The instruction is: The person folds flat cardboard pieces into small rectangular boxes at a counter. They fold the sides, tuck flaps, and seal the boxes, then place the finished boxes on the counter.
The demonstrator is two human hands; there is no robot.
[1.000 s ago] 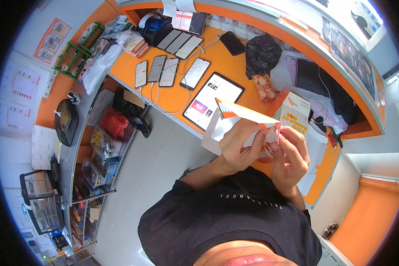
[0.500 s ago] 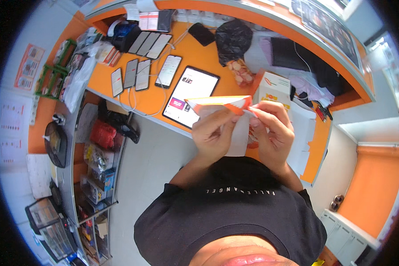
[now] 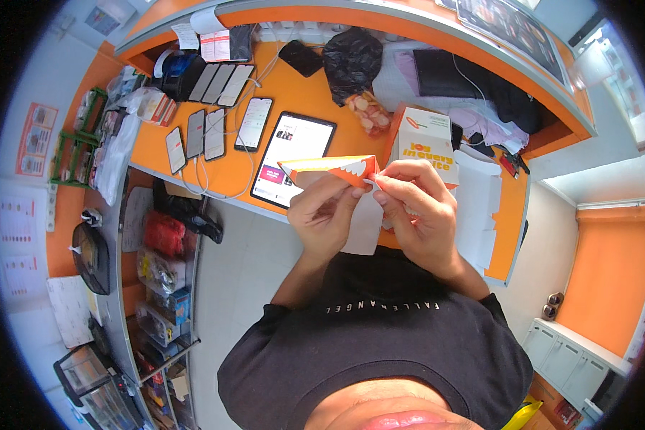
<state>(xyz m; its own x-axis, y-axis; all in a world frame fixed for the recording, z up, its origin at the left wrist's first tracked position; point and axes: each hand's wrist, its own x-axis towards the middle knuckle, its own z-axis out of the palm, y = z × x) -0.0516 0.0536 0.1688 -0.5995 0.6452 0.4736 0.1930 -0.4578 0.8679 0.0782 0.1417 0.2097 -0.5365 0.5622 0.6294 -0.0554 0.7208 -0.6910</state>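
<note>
Held up in front of my chest is a folding carton [image 3: 352, 172], orange and white, with a white flap [image 3: 362, 228] hanging below it. My left hand [image 3: 321, 218] is closed on the carton's left part, thumb and fingers pinching its edge. At the corner on the other side, my right hand [image 3: 421, 211] pinches the card between thumb and fingertips. The fingers of both hands are bent, and some of the carton lies hidden behind them. Just beyond my right hand stands a white and orange printed box [image 3: 423, 129] on the orange table.
A tablet [image 3: 301, 136] with a lit screen lies behind the carton. Several phones [image 3: 254, 122] with white cables rest on the left of the table [image 3: 147, 147]. White cut cardboard [image 3: 476, 208] lies at right. A black plastic bag [image 3: 351, 64] sits at the back, near a patterned packet [image 3: 368, 113].
The view has shifted, so the table's things appear moved slightly left. Both hands still pinch the carton, with only small changes of finger position at its right corner.
</note>
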